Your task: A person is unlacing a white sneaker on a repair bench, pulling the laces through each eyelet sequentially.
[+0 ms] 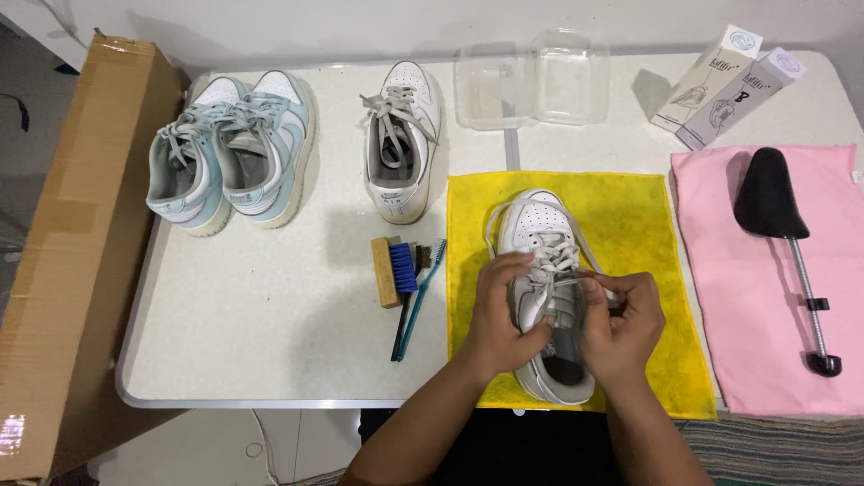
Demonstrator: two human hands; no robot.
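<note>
Head view: white sneaker (540, 270) sits on yellow cloth (630, 225) at desk (270, 315) front edge, betw. both hands. Left hand (504, 315) clasps shoe's side, fingers on laces (553, 256); right hand (625, 324) pinches a lace end. Brushes (405, 274) just left of cloth.

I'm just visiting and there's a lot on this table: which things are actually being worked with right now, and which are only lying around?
In hand:
- white sneaker, on the yellow cloth
- its grey laces, held by the left hand and right hand

Lying about:
- pale blue sneaker pair
- second white sneaker
- brushes
- clear plastic box
- two cartons
- black shoe tree on pink cloth
- cardboard box
</note>
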